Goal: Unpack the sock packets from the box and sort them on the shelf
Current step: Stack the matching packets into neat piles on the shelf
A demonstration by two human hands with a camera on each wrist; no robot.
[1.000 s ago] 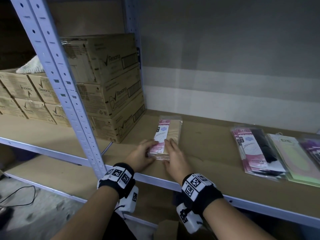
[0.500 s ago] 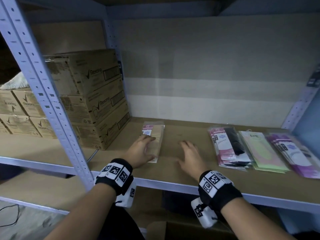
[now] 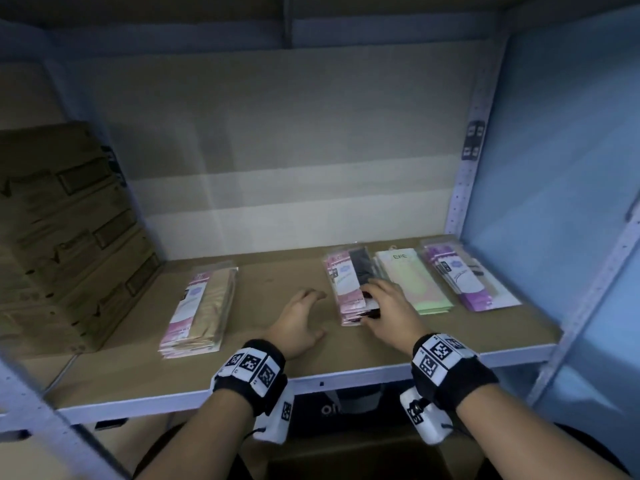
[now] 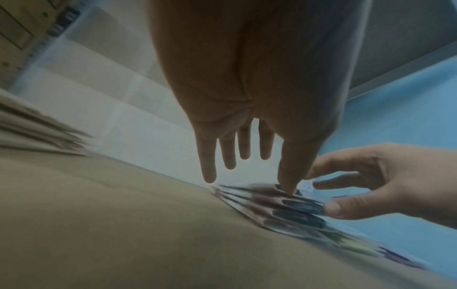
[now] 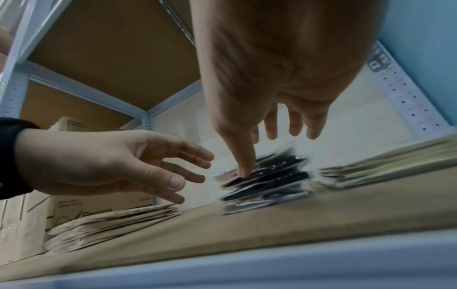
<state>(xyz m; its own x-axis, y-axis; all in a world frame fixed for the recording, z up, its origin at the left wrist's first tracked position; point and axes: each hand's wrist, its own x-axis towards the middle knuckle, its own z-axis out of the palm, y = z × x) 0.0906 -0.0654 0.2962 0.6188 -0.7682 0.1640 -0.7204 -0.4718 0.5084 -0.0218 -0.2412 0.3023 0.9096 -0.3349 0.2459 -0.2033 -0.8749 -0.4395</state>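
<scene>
Four stacks of sock packets lie on the brown shelf board [image 3: 277,362]: a beige stack [image 3: 201,313] at the left, then a black stack [image 3: 346,282], a green stack [image 3: 412,278] and a purple stack [image 3: 460,275]. My left hand [image 3: 313,313] hovers with spread fingers over bare board just left of the black stack. My right hand [image 3: 372,301] reaches over that stack's near end. In the right wrist view its thumb touches the top black packet [image 5: 272,174] and the fingers stay straight. Neither hand holds a packet.
Stacked cardboard cartons [image 3: 69,237] fill the shelf's left end. A perforated metal upright [image 3: 464,188] and a blue wall [image 3: 561,202] close the right side. Below the shelf's white front rail [image 3: 346,379] sits a dark box [image 3: 346,410].
Both hands left the beige stack and moved right to the black stack. My view swung right, so the green and purple stacks now sit near the middle.
</scene>
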